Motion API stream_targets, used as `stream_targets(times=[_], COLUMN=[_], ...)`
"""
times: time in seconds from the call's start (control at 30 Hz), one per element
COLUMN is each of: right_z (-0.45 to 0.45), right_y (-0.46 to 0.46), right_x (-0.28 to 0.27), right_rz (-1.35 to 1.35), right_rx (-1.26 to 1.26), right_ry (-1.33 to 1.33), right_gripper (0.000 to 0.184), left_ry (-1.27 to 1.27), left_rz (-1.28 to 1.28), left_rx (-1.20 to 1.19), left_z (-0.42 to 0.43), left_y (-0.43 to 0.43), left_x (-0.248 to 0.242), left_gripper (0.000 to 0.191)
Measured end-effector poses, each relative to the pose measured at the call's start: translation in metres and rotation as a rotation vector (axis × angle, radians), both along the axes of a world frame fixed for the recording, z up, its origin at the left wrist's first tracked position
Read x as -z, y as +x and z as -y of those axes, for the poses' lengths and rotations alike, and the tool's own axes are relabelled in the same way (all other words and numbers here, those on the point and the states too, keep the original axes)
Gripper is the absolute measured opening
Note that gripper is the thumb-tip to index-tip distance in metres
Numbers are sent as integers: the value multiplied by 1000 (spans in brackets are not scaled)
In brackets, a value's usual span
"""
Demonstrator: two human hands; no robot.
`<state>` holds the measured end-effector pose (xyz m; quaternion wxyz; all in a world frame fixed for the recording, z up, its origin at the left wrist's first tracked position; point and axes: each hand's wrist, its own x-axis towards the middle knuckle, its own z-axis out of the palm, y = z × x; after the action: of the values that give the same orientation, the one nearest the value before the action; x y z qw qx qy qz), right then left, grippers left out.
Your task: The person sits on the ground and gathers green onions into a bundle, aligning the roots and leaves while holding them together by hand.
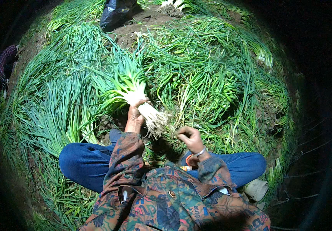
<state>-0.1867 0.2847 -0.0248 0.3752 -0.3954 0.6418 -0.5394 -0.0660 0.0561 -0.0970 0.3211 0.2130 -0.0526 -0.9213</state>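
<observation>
My left hand (137,111) is closed round a bunch of leafy green plants with white stalks (148,111), which look like spring onions or garlic greens. The leaves fan out up and to the left, and the stringy roots (158,124) point down to the right. Just right of the roots is my right hand (191,139), its thumb and forefinger brought together near some thin pale strands; whether it pinches them I cannot tell. A bracelet circles that wrist. More long green leaves (65,106) lie before me and to both sides.
A dark plastic bag (111,14) stands at the top on bare soil (151,21). A clump with soil on its roots (171,10) lies beside it. At the far left another person's checked sleeve (5,57) shows. A grey-beige object (256,190) sits by my right knee.
</observation>
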Motion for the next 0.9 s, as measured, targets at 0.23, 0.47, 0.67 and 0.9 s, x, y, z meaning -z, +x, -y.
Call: stream_targets(times=[0.23,0.47,0.67,0.9], right_z=[44,59,83,114], right_y=[-17,-14,-112,-117], right_x=[30,101,178,200], right_rz=[-11,335,-111,-439], right_rx=[566,506,614,646], right_ry=[4,57,425,735], right_gripper=[44,34,30,25], left_ry=[14,-109,-374,107], left_rz=[-129,-231,-230,359], left_rx=[57,-3,-24,118], left_z=[-31,13,59,17], left_y=[-27,-4,24,-2], left_x=[1,-53,-98,4], left_gripper=[37,37,55,33])
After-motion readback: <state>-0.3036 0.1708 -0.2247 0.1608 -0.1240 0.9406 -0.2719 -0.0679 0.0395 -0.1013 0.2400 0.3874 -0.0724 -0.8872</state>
